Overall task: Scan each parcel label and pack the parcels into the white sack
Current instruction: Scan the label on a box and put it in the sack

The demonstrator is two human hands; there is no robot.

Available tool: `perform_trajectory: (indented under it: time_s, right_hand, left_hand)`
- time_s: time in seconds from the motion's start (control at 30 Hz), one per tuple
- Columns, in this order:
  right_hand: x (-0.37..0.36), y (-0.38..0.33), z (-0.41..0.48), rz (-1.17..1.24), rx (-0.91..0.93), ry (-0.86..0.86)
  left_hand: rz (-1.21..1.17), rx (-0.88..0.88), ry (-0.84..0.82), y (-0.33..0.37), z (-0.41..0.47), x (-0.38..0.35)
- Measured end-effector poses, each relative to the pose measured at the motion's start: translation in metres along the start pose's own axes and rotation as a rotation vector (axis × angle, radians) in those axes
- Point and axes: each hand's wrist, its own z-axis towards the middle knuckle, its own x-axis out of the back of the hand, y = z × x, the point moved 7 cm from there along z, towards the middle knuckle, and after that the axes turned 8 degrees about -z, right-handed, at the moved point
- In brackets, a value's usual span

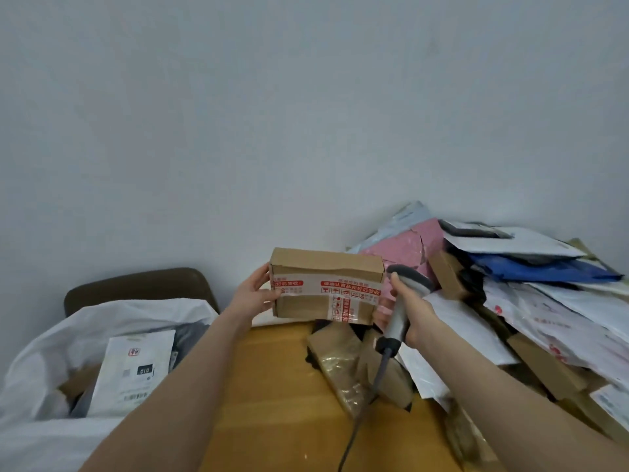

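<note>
Above wooden table (272,386), taped cardboard box (323,287)

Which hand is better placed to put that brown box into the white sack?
Left. The left hand holds the box, and the sack lies on its side; the right hand grips the scanner.

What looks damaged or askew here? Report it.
The brown cardboard box with red-printed tape, held in the left hand, has a creased, buckled top front edge. The pink plastic mailer behind it looks torn.
</note>
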Motion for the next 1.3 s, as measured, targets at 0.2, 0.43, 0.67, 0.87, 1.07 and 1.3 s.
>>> perform_trajectory:
  time_s: [0.2,0.43,0.67,0.87,1.07,1.3]
  right_hand:
    - [0.001,-0.012,0.016,0.104,0.008,0.100]
    - [0.010,-0.021,0.027,0.107,-0.013,0.039]
    - [0.020,-0.036,0.034,-0.073,0.171,0.130]
    - [0.026,-0.038,0.034,-0.100,0.244,0.118]
    - [0.037,-0.046,0.038,-0.173,0.291,0.125]
    - [0.008,-0.054,0.032,-0.264,0.366,0.012]
  left_hand:
    - [-0.467,0.114,-0.057,0.002,0.034,-0.018]
    - [-0.447,0.180,0.011,-0.005,0.049,-0.028]
    - [-0.292,0.203,-0.024,-0.010,0.046,-0.038]
    - [-0.136,0.313,0.045,-0.022,0.040,-0.042]
    - [-0.018,0.127,0.119,0.009,0.053,-0.030]
    - [0.241,0.021,-0.123,0.045,0.064,-0.076]
